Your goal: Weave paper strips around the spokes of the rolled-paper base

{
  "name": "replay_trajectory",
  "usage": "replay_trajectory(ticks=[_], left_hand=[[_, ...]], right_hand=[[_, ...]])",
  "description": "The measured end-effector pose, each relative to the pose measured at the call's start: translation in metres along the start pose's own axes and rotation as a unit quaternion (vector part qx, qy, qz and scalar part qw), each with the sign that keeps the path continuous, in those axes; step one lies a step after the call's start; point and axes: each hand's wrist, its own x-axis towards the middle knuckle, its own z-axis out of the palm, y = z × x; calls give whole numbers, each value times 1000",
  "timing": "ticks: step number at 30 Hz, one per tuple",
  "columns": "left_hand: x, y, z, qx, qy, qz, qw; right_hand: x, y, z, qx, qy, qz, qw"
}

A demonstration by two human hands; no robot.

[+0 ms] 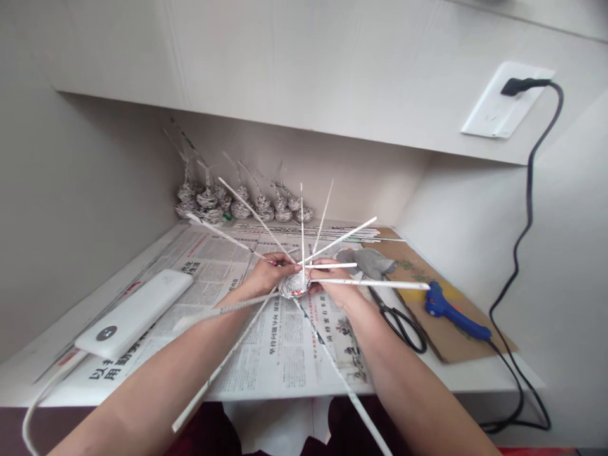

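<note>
Between my two hands is a small round woven base (293, 286) of rolled newspaper, with several long white paper sticks (327, 342) fanning out from it in all directions. My left hand (273, 272) is closed on the base's far left edge, thumb on top. My right hand (332, 278) grips its right side, close to where the sticks meet; some of its fingertips are hidden behind the weaving. The base is held above newspaper sheets (218, 278) spread over the white desk.
Several finished woven gourd shapes (241, 206) stand at the back left. Loose paper sticks (351, 233) lie along the back. On the right are black scissors (403, 326), a grey cloth (368, 261), cardboard (427, 345) and a blue glue gun (456, 311) with its cord. A white power bank-like box (135, 310) lies left.
</note>
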Motion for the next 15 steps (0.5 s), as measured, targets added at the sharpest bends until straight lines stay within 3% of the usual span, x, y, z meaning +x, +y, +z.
replay_trajectory(ticks=[8,12,15], left_hand=[[1,2,1,-4,9,10,1000],[5,-2,3,-22,72,5,997],[6,-7,3,-22,77,16,997]], right_hand=[[-2,-6,9,46,58,33,997],[-3,-11,8,97,121,-21,988],[-3,-12,6,81,131,-68,986]])
